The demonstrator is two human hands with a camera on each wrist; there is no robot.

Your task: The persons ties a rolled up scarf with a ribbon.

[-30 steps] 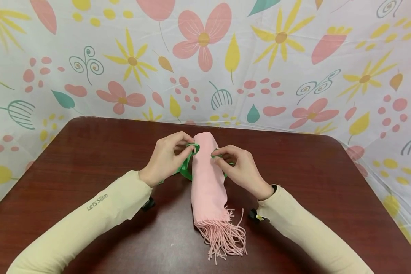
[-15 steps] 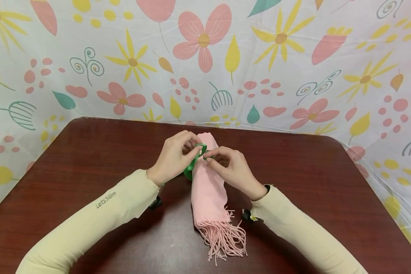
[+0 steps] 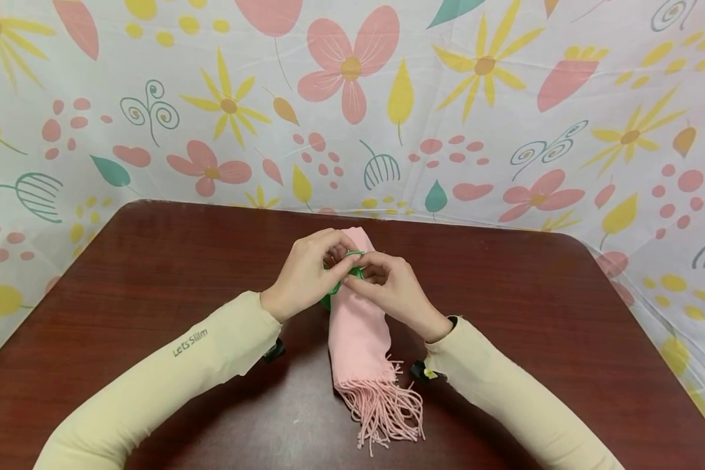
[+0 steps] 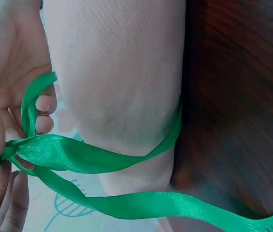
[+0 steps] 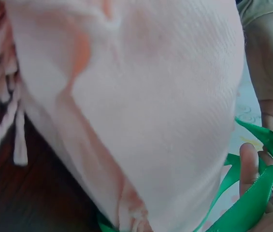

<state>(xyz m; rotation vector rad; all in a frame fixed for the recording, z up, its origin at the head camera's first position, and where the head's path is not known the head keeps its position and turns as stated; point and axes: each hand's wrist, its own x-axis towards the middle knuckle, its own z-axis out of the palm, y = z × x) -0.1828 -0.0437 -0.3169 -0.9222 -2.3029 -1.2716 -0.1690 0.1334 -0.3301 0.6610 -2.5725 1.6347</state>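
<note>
A pink fringed scarf (image 3: 360,339), folded into a long bundle, lies lengthwise on the table. Green ribbon (image 4: 83,153) passes round it; in the left wrist view its strands gather at a twisted crossing between the fingertips, and one tail runs off to the lower right. Over the scarf's far half, my left hand (image 3: 313,271) pinches the ribbon between thumb and fingers. My right hand (image 3: 396,290) pinches it from the other side, fingertips right at the left hand's. A ribbon loop (image 5: 247,205) shows beside the fingers in the right wrist view. Fingers partly hide the crossing.
The dark brown table (image 3: 493,287) has a glossy wood-grain top. Behind its far edge hangs a white cloth (image 3: 200,65) printed with flowers and leaves. Scarf fringe (image 3: 384,411) spreads toward the near side.
Both hands have come together over the scarf, the left moving right and the right moving left, bringing the ribbon ends from the scarf's two sides to meet. The scarf has stayed put.
</note>
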